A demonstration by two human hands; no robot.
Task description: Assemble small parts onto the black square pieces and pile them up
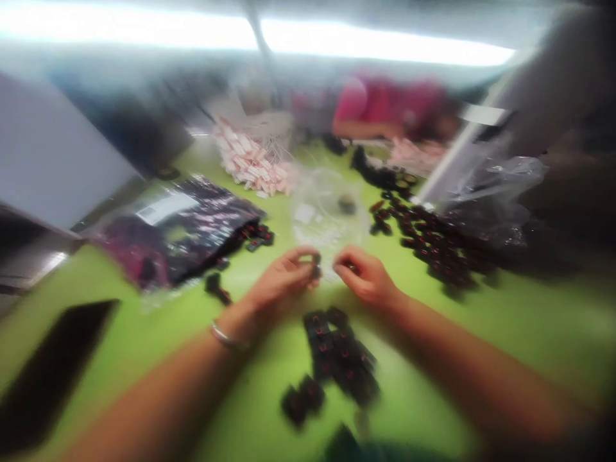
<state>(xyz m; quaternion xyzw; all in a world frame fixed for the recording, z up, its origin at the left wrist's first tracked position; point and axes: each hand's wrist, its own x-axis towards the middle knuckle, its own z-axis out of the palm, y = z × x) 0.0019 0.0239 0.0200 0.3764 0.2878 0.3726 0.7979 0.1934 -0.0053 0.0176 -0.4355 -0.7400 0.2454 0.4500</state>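
Observation:
My left hand pinches a small black part between thumb and fingers, over the middle of the green table. Just to its right, my right hand is closed with fingertips and thumb together; whatever it grips is too blurred to make out. A narrow gap separates the two hands. Behind them stands a round clear plastic container with small white pieces and a dark item inside. Nearer to me, between my forearms, lies a group of black square parts with reddish marks.
On the left, a clear plastic bag of dark parts spills some out. Pinkish-white pieces with wires are heaped behind. Many black parts lie right, beside crumpled plastic. A person in a pink top sits opposite. A dark flat object lies front left.

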